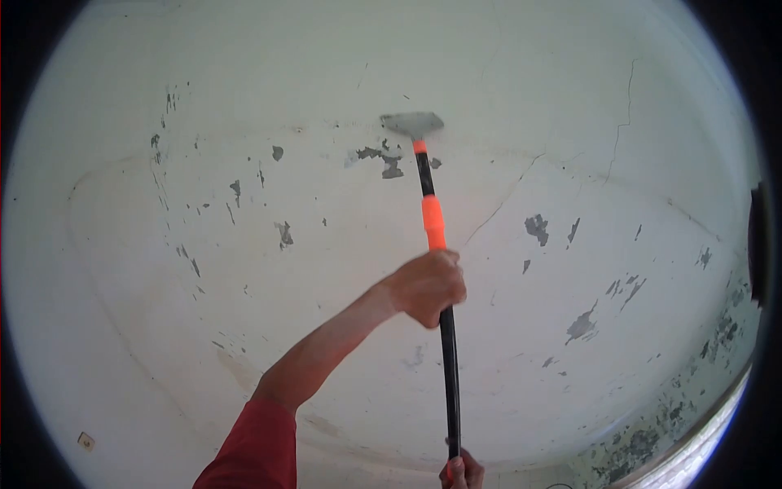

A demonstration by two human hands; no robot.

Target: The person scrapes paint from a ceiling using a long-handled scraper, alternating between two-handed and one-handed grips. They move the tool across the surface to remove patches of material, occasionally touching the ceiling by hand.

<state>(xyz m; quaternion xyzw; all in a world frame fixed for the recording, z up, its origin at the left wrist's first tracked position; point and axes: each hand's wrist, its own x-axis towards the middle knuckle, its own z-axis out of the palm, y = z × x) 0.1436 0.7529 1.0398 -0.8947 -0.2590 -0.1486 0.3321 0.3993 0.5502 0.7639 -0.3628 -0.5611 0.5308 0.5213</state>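
Note:
A long-handled scraper with a black and orange shaft stands nearly upright in front of the wall. Its wide grey scraper head is up against the pale wall, just above a patch of peeled paint. My left hand is closed round the shaft just below the orange collar, the forearm and red sleeve reaching in from the lower left. Down at the bottom edge, my right hand grips the lower end of the same shaft, partly cut off by the frame.
The pale wall fills the view, with several grey bare spots and thin cracks. A socket or switch plate sits at the lower left. On the right are a dark object and a bright opening.

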